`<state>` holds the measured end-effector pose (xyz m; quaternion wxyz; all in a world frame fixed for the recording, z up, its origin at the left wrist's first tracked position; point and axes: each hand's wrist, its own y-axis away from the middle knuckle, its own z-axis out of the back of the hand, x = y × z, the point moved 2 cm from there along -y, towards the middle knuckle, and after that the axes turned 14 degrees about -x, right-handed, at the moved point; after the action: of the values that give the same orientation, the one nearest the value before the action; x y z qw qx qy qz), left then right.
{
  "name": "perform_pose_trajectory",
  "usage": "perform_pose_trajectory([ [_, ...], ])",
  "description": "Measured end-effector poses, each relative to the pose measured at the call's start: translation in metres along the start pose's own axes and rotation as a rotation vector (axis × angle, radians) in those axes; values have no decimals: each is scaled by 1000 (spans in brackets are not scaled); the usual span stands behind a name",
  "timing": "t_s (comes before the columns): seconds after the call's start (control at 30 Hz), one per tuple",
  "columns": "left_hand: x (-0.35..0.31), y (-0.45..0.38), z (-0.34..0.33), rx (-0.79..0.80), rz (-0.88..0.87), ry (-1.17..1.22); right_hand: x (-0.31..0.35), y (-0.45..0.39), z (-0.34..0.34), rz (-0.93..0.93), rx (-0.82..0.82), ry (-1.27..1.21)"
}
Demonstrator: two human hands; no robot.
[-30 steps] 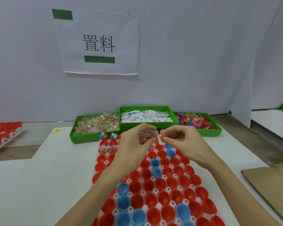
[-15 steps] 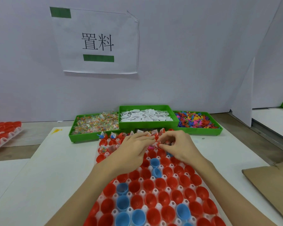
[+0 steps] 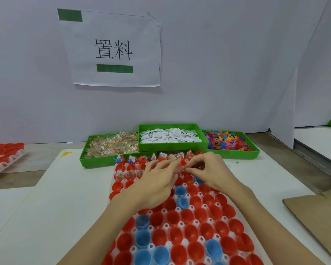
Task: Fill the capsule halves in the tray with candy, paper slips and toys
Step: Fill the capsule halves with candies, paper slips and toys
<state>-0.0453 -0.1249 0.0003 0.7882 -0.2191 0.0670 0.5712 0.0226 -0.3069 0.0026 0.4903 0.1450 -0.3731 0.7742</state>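
Both hands' grip unclear, left hand (image 3: 157, 180), right hand (image 3: 210, 171), capsule tray (image 3: 180, 224), white table (image 3: 69, 197), grey wall (image 3: 218, 64)

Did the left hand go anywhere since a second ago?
Yes. The left hand moved down toward the white plastic tray of red and blue capsule halves; earlier it was raised level with the green bin of white paper slips.

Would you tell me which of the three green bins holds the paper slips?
The middle bin, heaped with white slips; the left bin holds wrapped candy, the right bin colourful toys.
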Motion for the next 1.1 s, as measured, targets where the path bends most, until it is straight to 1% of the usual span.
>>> perform_pose_trajectory([
  [0.1,1,0,3,-10,-10,20,3,0,-5,34,-33,72],
  [0.2,3,-3,16,-74,19,90,1,-2,-5,7,-44,64],
  [0.27,8,-4,28,-155,47,135,-1,-4,-5,-29,-19,64],
  [0.37,28,-3,48,-340,116,169,-1,-5,-6,-34,17,88],
  [0.43,51,1,60,-457,196,94,-2,-3,-4,-17,6,48],
  [0.5,80,6,68,-503,287,-12,-4,-1,1,-39,-37,-50],
  [0.53,95,10,70,-488,328,-69,-5,-1,4,-55,-65,-97],
  [0.6,119,18,70,-389,389,-164,-5,0,11,-84,-102,-177],
  [0.67,132,25,64,-275,404,-220,-5,2,16,-92,-120,-226],
  [0.7,136,27,62,-259,394,-244,-5,3,18,-89,-127,-234],
  [0.83,142,27,62,-405,407,-315,-2,4,22,-80,-141,-259],
  [0.93,144,26,60,-467,352,-283,2,5,21,-72,-153,-278],
  [1.0,146,25,55,-439,313,-316,3,6,21,-68,-155,-289],
  [1.1,153,26,45,-274,355,-439,5,7,21,-56,-155,-305],
])
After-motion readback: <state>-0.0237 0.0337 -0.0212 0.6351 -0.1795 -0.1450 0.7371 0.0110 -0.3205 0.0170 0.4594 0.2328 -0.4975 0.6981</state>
